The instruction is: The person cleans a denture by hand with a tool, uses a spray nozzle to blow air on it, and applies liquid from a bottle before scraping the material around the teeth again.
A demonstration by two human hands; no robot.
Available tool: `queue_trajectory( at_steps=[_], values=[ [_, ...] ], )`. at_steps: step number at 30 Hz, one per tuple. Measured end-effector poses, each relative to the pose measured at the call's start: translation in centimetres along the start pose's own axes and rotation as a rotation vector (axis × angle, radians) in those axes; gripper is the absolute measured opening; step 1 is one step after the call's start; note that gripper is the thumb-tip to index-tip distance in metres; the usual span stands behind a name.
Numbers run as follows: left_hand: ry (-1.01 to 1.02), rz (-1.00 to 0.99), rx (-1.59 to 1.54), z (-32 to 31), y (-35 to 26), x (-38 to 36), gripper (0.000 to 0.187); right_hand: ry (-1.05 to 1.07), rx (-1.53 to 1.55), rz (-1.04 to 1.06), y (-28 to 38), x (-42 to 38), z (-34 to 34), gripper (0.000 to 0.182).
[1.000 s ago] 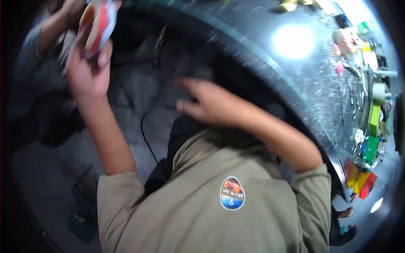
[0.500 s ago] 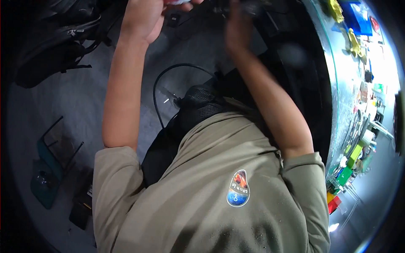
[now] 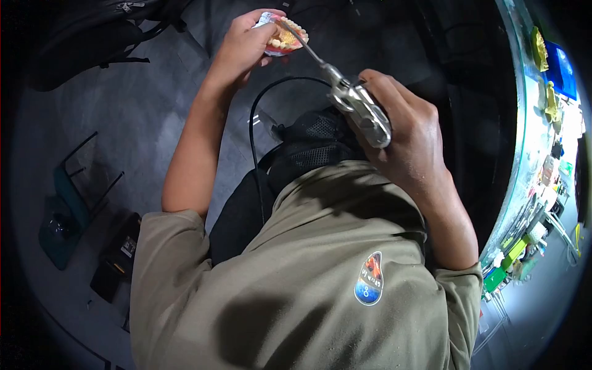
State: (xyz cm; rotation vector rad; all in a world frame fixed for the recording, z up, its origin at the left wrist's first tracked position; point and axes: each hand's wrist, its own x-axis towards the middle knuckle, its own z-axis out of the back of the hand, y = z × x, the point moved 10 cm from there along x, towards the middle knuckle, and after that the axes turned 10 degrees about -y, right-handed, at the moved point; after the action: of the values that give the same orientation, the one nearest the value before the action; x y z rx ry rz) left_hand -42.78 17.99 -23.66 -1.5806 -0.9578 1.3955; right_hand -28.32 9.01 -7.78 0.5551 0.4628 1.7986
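Observation:
At the top of the view my left hand (image 3: 246, 44) is closed round a denture (image 3: 288, 38) with pink gums and a row of pale teeth, its thumb over the near side. Silvery material shows at the denture's left edge. My right hand (image 3: 404, 120) grips a metal air gun (image 3: 359, 105) with a long thin nozzle. The nozzle points up and left, and its tip lies over the denture; whether it touches is not clear. A black hose (image 3: 252, 132) curves below the hands.
On the right, a glass-edged bench (image 3: 524, 135) holds yellow cloths (image 3: 550, 102), a blue item (image 3: 561, 71) and many small things. A dark bag (image 3: 80, 52) lies upper left. A green chair (image 3: 71, 197) and a dark box (image 3: 120, 253) stand at the left.
My left hand has come lower and into fuller view with the denture. My right hand has moved down and right, and the air gun now shows clearly in it.

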Motion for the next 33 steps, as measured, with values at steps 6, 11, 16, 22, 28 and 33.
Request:
queue_trajectory(
  at_steps=[6, 11, 16, 22, 28, 33],
  values=[
    [-0.016, 0.027, 0.083, 0.4, 1.0, 0.1, 0.029, 0.042, -0.122, 0.011, 0.8, 0.1, -0.9, 0.031],
    [-0.023, 0.019, 0.123, 0.4, 1.1, 0.3, 0.03, 0.045, -0.143, -0.007, 0.4, 0.0, -1.1, 0.031],
    [-0.055, -0.027, 0.224, 0.4, 0.8, 0.2, 0.028, 0.026, -0.147, 0.015, 0.2, -0.1, -0.9, 0.032],
    [-0.03, -0.02, 0.106, -0.1, 0.4, 0.5, 0.024, 0.01, -0.127, 0.011, -0.1, 0.1, -0.9, 0.035],
    [-0.008, -0.001, -0.022, -0.5, 0.9, 0.7, 0.023, 0.006, -0.117, -0.009, -0.5, 0.2, -0.9, 0.033],
    [0.002, -0.049, 0.002, -0.8, -0.2, 0.4, 0.023, -0.022, -0.049, -0.041, -1.0, -0.1, -0.2, 0.031]
  ],
)
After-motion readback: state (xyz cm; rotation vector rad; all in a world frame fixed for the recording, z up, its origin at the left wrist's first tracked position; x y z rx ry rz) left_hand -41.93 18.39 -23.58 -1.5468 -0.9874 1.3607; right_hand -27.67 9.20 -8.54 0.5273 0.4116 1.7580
